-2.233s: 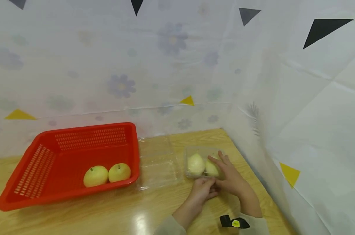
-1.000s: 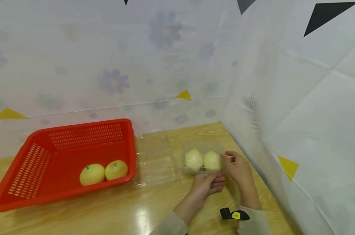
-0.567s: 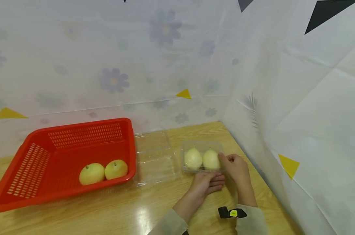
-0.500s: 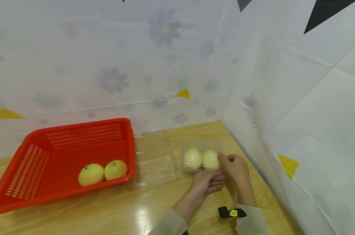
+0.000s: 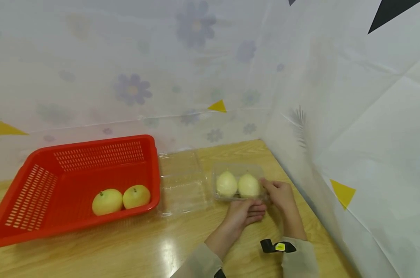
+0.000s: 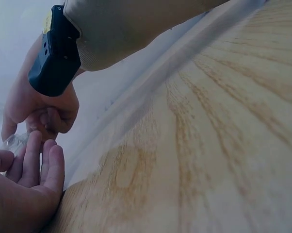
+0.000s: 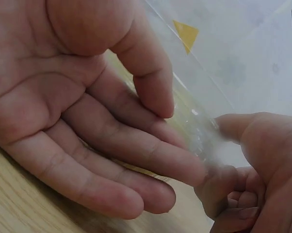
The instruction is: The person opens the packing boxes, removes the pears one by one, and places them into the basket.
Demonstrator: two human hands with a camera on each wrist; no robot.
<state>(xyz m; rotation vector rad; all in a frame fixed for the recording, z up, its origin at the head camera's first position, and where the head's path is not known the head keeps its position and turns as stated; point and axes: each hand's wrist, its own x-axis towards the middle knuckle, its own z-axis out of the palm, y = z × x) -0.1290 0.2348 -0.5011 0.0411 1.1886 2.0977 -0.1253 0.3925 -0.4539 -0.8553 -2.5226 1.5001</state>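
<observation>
head view: from where i stand, the right hand [image 5: 281, 196] pinches the near right corner of a clear box [image 5: 237, 166] between thumb and finger. the left hand [image 5: 242, 213] lies at the box's near edge, fingers stretched out and unclenched. the box rests on the wooden table [image 5: 126, 247], 2 pale pears [image 5: 226, 185] side by side inside it. to its left lies a see-through container [image 5: 183, 195], just beside a red basket [image 5: 98, 172] where 2 yellow fruits [image 5: 107, 202] sit together.
</observation>
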